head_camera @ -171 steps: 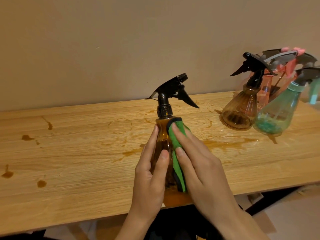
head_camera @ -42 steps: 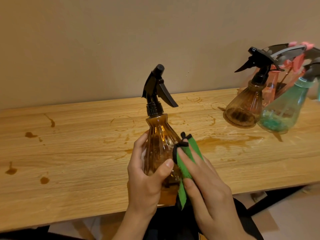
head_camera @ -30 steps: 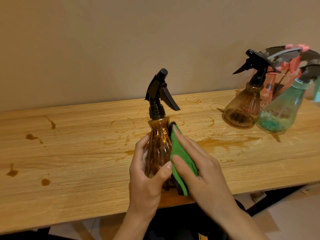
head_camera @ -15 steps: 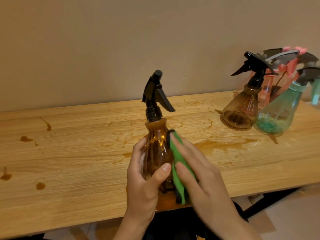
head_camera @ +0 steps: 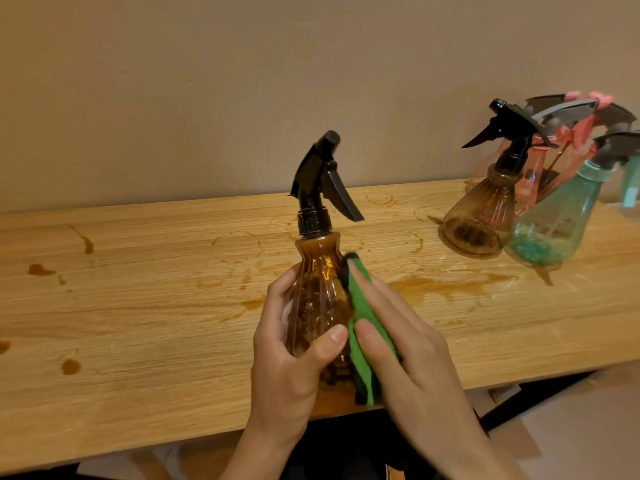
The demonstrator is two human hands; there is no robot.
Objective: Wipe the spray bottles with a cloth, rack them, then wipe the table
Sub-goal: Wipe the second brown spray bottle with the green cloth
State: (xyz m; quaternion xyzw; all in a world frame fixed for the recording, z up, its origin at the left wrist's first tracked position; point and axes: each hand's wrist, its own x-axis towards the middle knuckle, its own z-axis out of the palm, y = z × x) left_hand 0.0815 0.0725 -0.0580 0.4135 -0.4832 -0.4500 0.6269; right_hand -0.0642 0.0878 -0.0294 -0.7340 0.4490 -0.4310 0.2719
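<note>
Bottle-wiping going on at the near edge of the desk [head_camera: 138, 323], roughly the middle of it. The person's left hand [head_camera: 287, 368] grips an amber spray bottle [head_camera: 318, 299] round its ribbed belly, thumb across the front. It holds the bottle upright, black trigger head on top. The right hand [head_camera: 415, 358] lies flat-ish, fingers pretty much straight, pressing a green cloth [head_camera: 367, 327] against the bottle's right side; can't see that thumb. Over at the far right corner a second amber bottle [head_camera: 481, 216], a teal bottle [head_camera: 554, 230] and a pink bottle [head_camera: 538, 168] lean together in a bunch. Desk is a mess tbh: a brown spill [head_camera: 450, 282] just right of the hands, ring marks [head_camera: 381, 199] near the far edge, dark drops [head_camera: 71, 367] towards the left end.
</note>
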